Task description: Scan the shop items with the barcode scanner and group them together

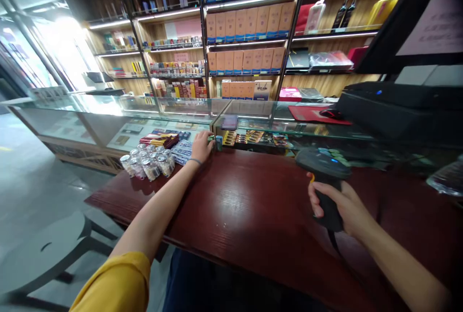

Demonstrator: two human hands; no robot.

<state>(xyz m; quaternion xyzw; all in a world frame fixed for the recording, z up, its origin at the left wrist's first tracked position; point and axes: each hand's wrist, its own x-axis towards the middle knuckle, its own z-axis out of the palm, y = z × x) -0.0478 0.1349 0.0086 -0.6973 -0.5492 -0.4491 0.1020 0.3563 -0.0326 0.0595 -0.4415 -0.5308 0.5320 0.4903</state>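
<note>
My right hand (342, 203) is wrapped around the grip of a black barcode scanner (323, 162), held above the right side of the dark red table. A small blue light glows on its head, and its cable hangs below. At the table's far edge, my left hand (202, 147) reaches forward with bent fingers. A bit of something green shows between its thumb and fingers, too small to name. Just right of that hand stands a small blue box (219, 142). Left of the hand are patterned blue-and-white packs (182, 152) and a cluster of shrink-wrapped cans (150, 160).
Red-and-yellow packets (159, 139) lie behind the cans. A glass display case (253, 124) borders the table (235, 196). Dark checkout equipment (383, 109) and a mouse (330, 113) are at right. A grey stool (47, 254) stands at left; stocked shelves (249, 44) line the back wall.
</note>
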